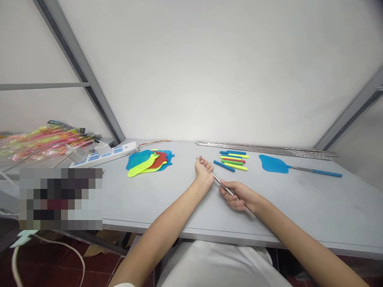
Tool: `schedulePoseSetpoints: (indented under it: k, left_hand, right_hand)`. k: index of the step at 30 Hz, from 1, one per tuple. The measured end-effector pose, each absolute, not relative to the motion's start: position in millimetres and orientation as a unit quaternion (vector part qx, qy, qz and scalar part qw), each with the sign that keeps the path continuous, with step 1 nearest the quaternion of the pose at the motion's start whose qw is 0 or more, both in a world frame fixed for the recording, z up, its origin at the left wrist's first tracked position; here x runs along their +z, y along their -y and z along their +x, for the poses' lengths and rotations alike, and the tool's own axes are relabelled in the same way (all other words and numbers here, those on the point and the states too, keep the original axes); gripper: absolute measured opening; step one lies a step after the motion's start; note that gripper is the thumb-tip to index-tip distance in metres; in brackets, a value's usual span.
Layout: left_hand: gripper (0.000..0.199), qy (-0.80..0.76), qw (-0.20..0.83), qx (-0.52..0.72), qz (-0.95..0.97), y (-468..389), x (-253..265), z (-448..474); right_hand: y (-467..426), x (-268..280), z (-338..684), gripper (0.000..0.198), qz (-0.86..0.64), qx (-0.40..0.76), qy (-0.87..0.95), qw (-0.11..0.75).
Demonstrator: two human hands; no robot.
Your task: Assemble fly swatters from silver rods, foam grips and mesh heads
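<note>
A thin metal rod runs slantwise between my two hands above the table's front half. My left hand is closed around its far end, fingers curled in. Lower down, my right hand wraps the rod, whose near end pokes out below the palm. To the left lies a pile of fly swatter heads in blue, yellow and red. Beyond my right hand are several coloured handle grips, blue, yellow, green and red. An assembled blue fly swatter rests at the right, its blue handle pointing right.
Along the back wall lies a bundle of metal rods. A white power strip with plugs and cables sits at the left, near bagged colourful items. The grey table has a front edge close to my body.
</note>
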State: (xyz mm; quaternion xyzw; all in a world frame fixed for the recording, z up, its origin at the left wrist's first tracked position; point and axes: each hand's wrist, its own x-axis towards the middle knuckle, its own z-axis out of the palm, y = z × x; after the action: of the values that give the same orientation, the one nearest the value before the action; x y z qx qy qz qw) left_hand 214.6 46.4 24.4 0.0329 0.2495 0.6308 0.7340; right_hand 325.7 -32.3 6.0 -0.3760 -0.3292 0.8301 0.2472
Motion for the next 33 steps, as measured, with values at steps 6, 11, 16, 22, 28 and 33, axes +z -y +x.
schedulePoseSetpoints:
  k: [6,11,16,22,28,33]
  left_hand:
    - [0.026,-0.250,0.734,0.631,0.032,-45.6,23.4,214.9]
    - [0.026,-0.253,0.733,0.631,0.030,-44.6,23.5,215.9]
    - [0.026,-0.254,0.735,0.628,0.029,-43.0,23.5,217.0]
    - [0.026,-0.253,0.735,0.629,0.031,-42.5,22.8,217.5]
    - [0.026,-0.255,0.732,0.631,0.031,-41.4,22.7,218.0]
    - [0.026,-0.257,0.731,0.631,0.033,-40.4,23.1,218.8]
  right_hand:
    - [32.6,6.3,326.0,0.029,-0.374,0.832,0.329,0.245]
    - [32.6,7.2,326.5,0.029,-0.374,0.830,0.333,0.244]
    - [32.3,7.4,326.7,0.030,-0.378,0.828,0.336,0.242]
    - [33.3,9.2,325.4,0.029,-0.379,0.828,0.332,0.243]
    - [32.9,9.3,325.9,0.029,-0.381,0.828,0.332,0.241]
    - [33.3,9.7,326.1,0.029,-0.383,0.827,0.332,0.242]
